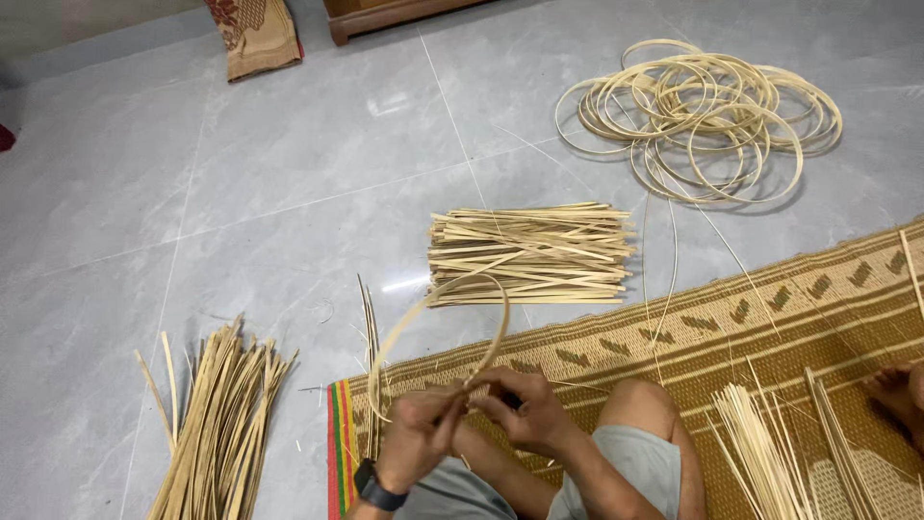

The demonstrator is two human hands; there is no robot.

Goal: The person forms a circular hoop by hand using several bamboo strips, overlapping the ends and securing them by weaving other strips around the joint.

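Two hands in view, both the wearer's. Left hand (416,430), black smartwatch (377,488) on its wrist, fingers pinched together on the lower end of one pale bent bamboo strip hoop (503,318). Right hand (525,409) just beside it, fingers closed on the other end of the same strip; the two hands almost touch where the ends meet. The hoop curves up from the hands and stands over the edge of the mat, its top in front of the stack of strips.

One brown woven floor mat with leaf pattern (770,308), red-green striped edge at left; the person sits on it, one bare knee (643,400) showing, grey shorts. One bare foot (895,385) at the right edge; whose it is cannot be told.

One flat stack of short cut pale bamboo strips (529,252) on the grey tiled floor (241,193), just beyond the mat. One loose pile of finished pale bamboo rings (698,116) far right on the floor, well apart from the hands; rings overlap too much to count exactly. One fanned bundle of long greenish-tan bamboo splints (221,414) on the floor at left. Two bundles of thin pale bamboo sticks (760,453) on the mat at right. A few loose thin strips stand near the mat's left edge.

One folded patterned brown cloth (255,34) top left; one wooden furniture base (385,14) at top.
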